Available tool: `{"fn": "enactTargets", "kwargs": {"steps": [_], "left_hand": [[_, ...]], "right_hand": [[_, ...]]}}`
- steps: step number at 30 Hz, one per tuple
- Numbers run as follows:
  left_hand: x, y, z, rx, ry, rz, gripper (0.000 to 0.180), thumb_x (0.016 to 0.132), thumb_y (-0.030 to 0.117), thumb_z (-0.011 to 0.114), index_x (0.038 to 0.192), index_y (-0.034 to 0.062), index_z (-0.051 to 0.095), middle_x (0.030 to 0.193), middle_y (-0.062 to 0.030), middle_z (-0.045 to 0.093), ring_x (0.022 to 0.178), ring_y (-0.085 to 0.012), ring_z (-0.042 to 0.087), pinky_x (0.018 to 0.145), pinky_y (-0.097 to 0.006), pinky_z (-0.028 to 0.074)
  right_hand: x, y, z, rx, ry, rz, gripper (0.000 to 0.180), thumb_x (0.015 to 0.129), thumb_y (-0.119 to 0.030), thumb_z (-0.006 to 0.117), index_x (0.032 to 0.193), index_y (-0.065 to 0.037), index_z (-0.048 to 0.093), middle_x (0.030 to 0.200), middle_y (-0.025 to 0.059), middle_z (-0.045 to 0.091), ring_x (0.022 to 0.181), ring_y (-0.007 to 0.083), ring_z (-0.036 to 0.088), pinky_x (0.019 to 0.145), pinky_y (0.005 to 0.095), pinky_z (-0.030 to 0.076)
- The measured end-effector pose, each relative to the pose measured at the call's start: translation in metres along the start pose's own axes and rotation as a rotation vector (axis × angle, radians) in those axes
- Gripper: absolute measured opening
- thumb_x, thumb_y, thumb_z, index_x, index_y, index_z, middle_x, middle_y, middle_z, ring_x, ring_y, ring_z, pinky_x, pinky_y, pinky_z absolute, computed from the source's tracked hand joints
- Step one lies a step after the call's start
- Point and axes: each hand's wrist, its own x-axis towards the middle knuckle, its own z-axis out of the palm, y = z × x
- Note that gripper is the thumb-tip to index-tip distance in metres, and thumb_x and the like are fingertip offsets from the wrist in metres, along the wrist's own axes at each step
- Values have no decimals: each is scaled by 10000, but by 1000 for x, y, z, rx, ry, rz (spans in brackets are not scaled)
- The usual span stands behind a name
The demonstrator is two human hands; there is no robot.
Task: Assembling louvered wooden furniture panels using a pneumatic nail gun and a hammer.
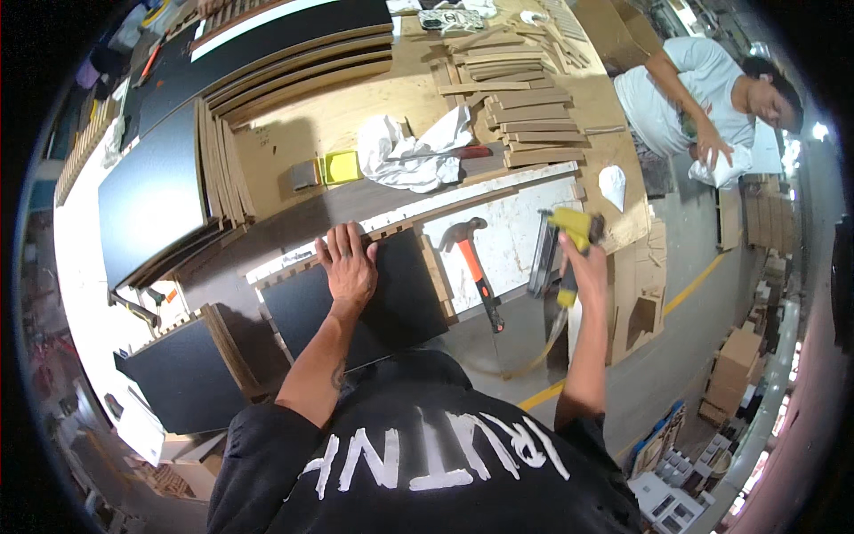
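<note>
My left hand point(350, 271) lies flat with its fingers over the far edge of a black panel point(374, 311), where a notched wooden strip point(405, 230) runs along it. In my right hand point(587, 269) is a yellow and black nail gun point(574, 224), held above the right end of the work with its air hose point(538, 363) trailing down. Between the two hands, a claw hammer point(479, 271) with an orange and black handle rests on a white surface, just right of the panel.
Wooden strips point(534, 116) are piled beyond the work, beside a crumpled white cloth point(414, 151) and a yellow box point(341, 166). Black panels point(160, 191) stand stacked at the left. Across the table at the right, a person point(698, 98) holds something white. Cardboard boxes point(734, 365) stand farther right.
</note>
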Motion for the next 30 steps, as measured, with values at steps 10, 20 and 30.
{"fn": "enactTargets", "kwargs": {"steps": [10,20,30], "left_hand": [[3,-5,3,-70,1,5,595,995,396,453,1430,6,344,1418,-169,357,1380,-335,265,1152,-575,101],[4,-4,-2,-99,-19,-13,593,974,397,487,1415,20,364,1384,-148,373,1358,-307,292,1132,-568,132],[4,-5,-1,-105,2,1,613,961,400,512,1417,17,368,1377,-142,371,1347,-301,295,1127,-567,136]], "right_hand": [[-80,-41,141,18,-289,96,212,839,-215,729,889,-15,679,597,22,598,467,105,539,458,293,440],[-48,-63,195,-319,-322,99,227,879,-209,690,818,6,654,586,28,574,467,110,551,445,286,450],[-47,-74,198,-232,-333,147,166,889,-156,671,819,-12,630,579,11,555,470,101,532,434,277,439]]}}
